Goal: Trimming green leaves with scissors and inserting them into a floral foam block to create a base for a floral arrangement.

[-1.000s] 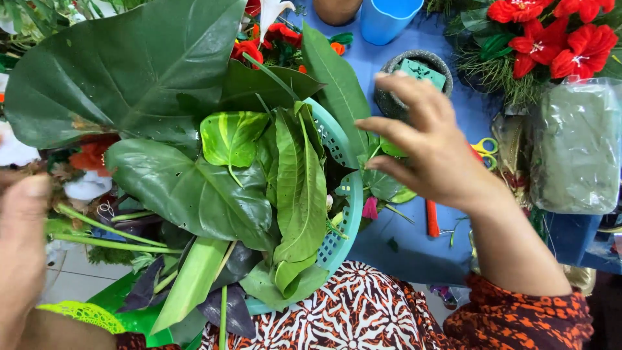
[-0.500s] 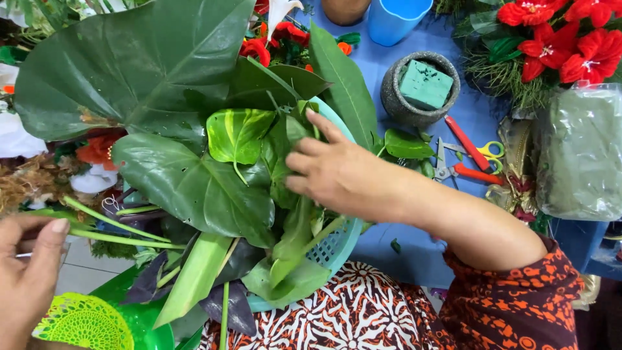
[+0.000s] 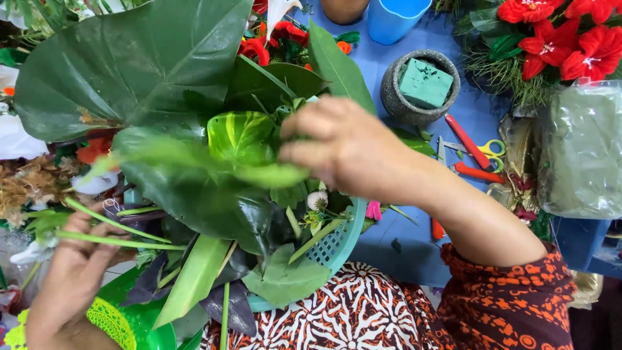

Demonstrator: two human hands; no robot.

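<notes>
Blurred green leaf (image 3: 194, 162), pinched in right hand (image 3: 343, 146), arm outstretched

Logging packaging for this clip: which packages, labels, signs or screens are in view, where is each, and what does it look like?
Clear plastic bag: at the right edge on the blue table, bulky, holding dull green blocks.
No label, sign or screen shows in this view.
</notes>
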